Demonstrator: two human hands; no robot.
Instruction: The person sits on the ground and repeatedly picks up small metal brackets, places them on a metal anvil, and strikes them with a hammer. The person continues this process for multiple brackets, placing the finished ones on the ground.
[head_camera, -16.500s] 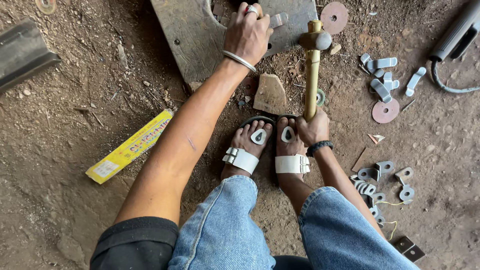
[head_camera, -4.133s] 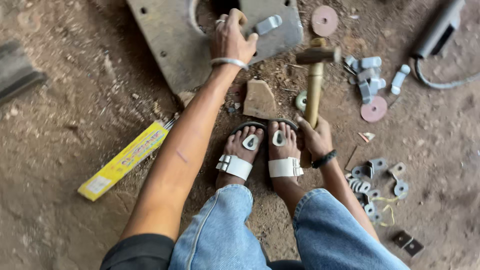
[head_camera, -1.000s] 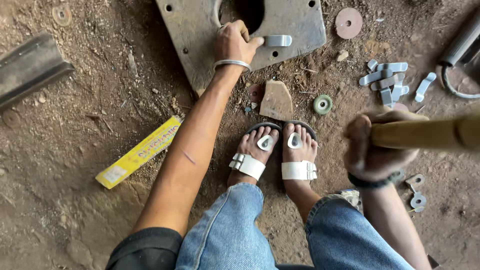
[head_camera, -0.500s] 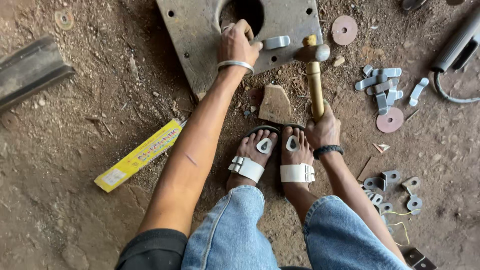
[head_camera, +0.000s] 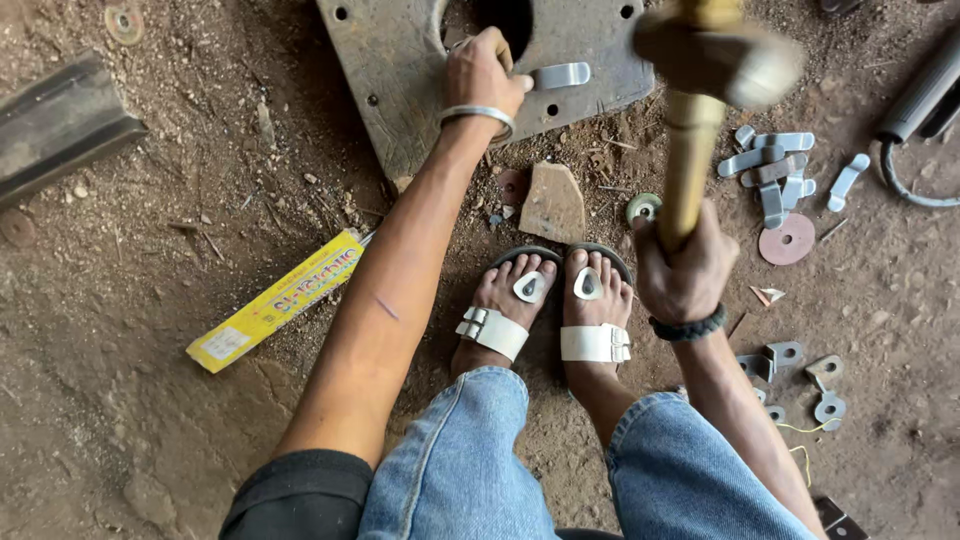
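Left hand (head_camera: 482, 75) fingers pin the small bent metal piece (head_camera: 560, 75) on the steel plate (head_camera: 400, 80); stiff, probably slippery; right hand (head_camera: 683, 265) fingers clamped low on hammer (head_camera: 715, 60) handle, above plate.

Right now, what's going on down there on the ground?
A person squats on the dirt. The left hand steadies a small bent metal piece on a thick steel plate. The right hand grips a wooden-handled hammer, its head raised and blurred above the plate. More metal pieces lie to the right.
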